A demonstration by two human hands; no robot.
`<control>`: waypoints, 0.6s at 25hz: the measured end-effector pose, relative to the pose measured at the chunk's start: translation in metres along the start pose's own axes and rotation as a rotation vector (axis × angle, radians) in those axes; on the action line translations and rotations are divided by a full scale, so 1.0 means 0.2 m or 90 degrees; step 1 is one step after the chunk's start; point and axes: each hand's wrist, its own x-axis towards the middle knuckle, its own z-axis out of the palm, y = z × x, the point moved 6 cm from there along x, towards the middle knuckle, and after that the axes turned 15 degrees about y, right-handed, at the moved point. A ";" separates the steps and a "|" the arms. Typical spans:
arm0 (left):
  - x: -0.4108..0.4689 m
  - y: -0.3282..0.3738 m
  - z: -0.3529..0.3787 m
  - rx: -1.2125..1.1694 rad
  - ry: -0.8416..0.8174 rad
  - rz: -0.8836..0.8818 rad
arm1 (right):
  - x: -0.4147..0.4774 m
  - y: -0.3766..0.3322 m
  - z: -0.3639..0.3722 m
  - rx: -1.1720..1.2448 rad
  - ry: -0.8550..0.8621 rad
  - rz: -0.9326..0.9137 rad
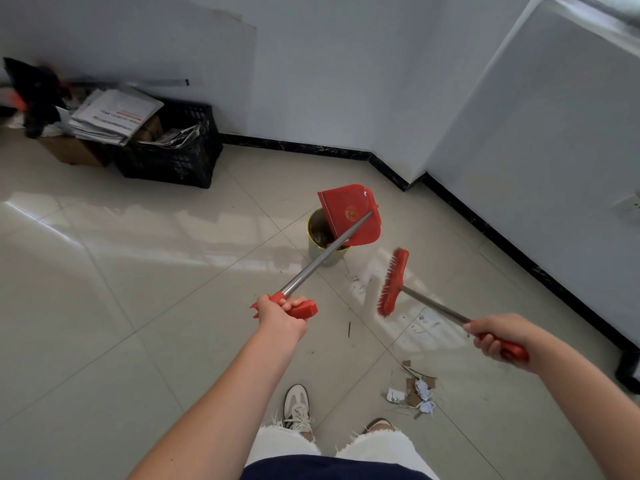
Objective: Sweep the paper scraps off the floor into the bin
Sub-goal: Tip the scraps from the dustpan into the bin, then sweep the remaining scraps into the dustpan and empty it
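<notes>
Red dustpan (pixel 349 213) over bin (pixel 325 256) rim, left hand (pixel 277 311) round its handle (pixel 322 265), right hand (pixel 498 336) round broom (pixel 391 282), skirting (pixel 519 252) near.

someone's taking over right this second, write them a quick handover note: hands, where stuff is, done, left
Left hand grips the dustpan by its long handle, pan tipped over the bin.
Right hand grips the broom, head lifted off the floor.
Done: the bin holds some debris.
Left: a pile of paper scraps lies on the floor by the right foot; sweep it into the dustpan, then empty it into the bin.
</notes>
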 end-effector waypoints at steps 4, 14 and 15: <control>0.01 -0.08 -0.06 -0.007 -0.010 -0.022 | 0.02 -0.03 -0.08 0.032 0.048 -0.052; -0.34 0.10 0.26 0.370 -0.138 0.365 | 0.14 0.19 -0.25 0.000 0.125 -0.029; -0.42 0.10 0.32 0.441 -0.170 0.440 | 0.16 0.23 -0.25 -0.017 0.137 -0.027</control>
